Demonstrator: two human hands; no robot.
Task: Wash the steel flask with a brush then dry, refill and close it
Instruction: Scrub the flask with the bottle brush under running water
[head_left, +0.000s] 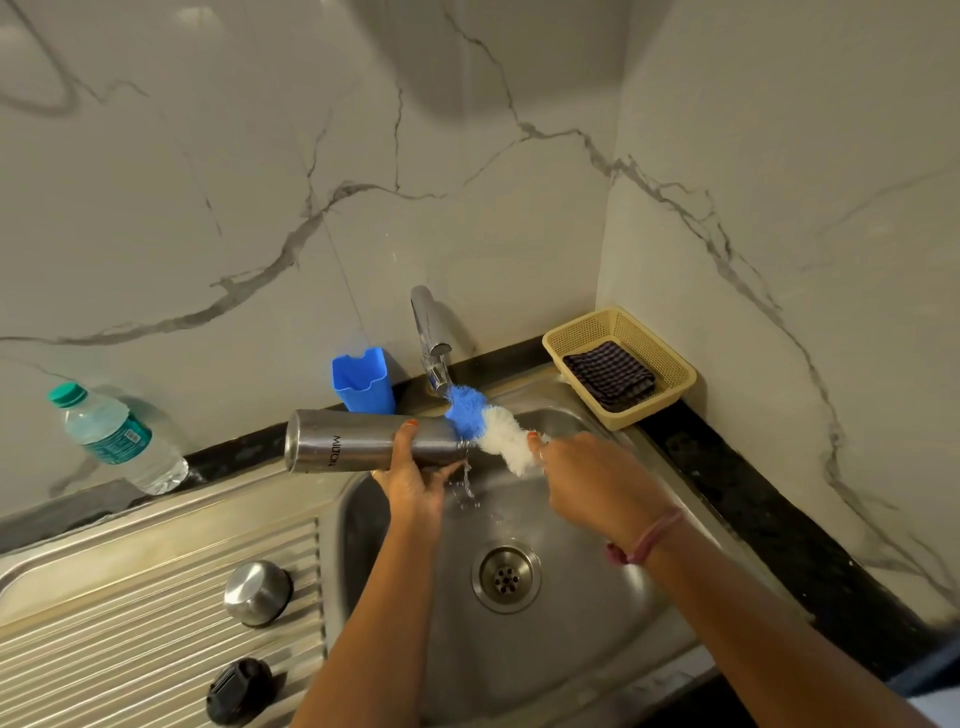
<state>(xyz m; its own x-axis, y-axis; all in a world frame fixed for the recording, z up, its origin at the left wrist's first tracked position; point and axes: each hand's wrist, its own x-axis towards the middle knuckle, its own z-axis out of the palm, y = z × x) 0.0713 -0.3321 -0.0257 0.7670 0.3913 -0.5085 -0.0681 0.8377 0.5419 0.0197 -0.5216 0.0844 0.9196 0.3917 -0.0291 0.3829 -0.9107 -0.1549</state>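
Over the sink, my left hand grips the flask sideways, mouth dripping. My right hand clamps the brush, bristles just outside that mouth, under the tap.

Both bare forearms reach forward from the lower edge of the view. The left hand is turned palm up, and its fingers and thumb curl round the steel flask, which it holds on its side. The right hand shows its back to the camera; its fingers close on the brush. A pink band sits on the right wrist.
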